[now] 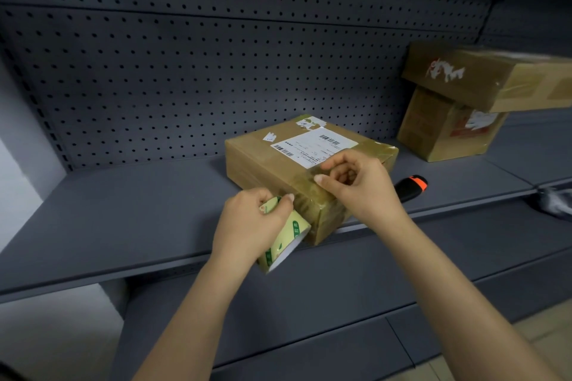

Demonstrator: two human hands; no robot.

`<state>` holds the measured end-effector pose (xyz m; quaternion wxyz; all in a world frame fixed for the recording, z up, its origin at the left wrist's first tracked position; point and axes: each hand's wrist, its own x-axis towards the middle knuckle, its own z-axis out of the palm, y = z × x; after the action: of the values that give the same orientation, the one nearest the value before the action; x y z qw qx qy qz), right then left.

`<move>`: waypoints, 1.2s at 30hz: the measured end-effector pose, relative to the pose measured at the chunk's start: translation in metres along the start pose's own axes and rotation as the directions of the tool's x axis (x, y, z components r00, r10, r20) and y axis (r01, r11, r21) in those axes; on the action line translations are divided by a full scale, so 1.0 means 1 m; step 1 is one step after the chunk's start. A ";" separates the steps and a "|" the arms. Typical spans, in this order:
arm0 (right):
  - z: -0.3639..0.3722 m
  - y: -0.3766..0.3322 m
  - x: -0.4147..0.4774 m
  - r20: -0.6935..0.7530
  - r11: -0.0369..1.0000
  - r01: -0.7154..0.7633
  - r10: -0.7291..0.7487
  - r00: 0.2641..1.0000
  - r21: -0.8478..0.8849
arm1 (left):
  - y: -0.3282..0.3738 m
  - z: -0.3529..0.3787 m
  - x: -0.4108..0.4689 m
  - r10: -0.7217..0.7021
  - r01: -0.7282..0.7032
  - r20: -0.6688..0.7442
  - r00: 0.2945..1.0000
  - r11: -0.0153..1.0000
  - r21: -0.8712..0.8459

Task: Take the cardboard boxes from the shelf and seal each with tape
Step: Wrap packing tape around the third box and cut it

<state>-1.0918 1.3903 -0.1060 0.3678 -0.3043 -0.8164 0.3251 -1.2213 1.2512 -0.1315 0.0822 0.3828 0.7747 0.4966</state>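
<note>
A flat brown cardboard box (263, 161) with a white shipping label lies on the grey shelf (123, 210), its near corner over the shelf's front edge. My left hand (247, 227) grips a roll of tape (283, 243) with green print, held against the box's near side. My right hand (359, 185) rests on the box's top near edge, fingers curled, thumb and forefinger pressing on a glossy strip of clear tape there. Two more cardboard boxes are stacked at the right: a long one (470, 77) lying across a smaller upright one (433, 127).
A black and orange utility knife (413, 184) lies on the shelf just right of my right hand. A dark perforated back panel (216, 56) rises behind the boxes. A lower shelf (309, 303) juts out below. A grey object (554, 201) sits at the far right edge.
</note>
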 end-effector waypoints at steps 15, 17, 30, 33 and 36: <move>0.013 0.011 -0.020 0.236 0.876 0.439 -0.392 0.889 -0.198 | 0.001 0.000 -0.005 0.006 -0.005 0.009 1.000 0.999 -0.050; 0.012 0.014 -0.018 0.252 0.873 0.448 -0.397 0.882 -0.194 | -0.005 0.000 -0.010 -0.001 0.012 0.071 0.997 0.989 -0.147; -0.026 0.026 -0.012 0.374 0.866 0.487 -0.417 0.828 -0.112 | 0.006 0.030 -0.047 0.053 -0.017 0.097 0.994 0.939 -0.342; -0.028 0.027 -0.013 0.371 0.877 0.468 -0.402 0.837 -0.104 | 0.010 0.036 -0.046 -0.005 0.033 0.089 0.996 0.946 -0.322; -0.029 0.026 -0.015 0.381 0.885 0.454 -0.387 0.840 -0.102 | 0.005 0.041 -0.048 -0.090 0.125 0.125 0.988 0.943 -0.309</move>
<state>-1.0537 1.4040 -0.1160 0.2487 -0.0875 -0.9423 0.2060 -1.1644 1.2487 -0.1595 0.2115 0.3484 0.6993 0.5873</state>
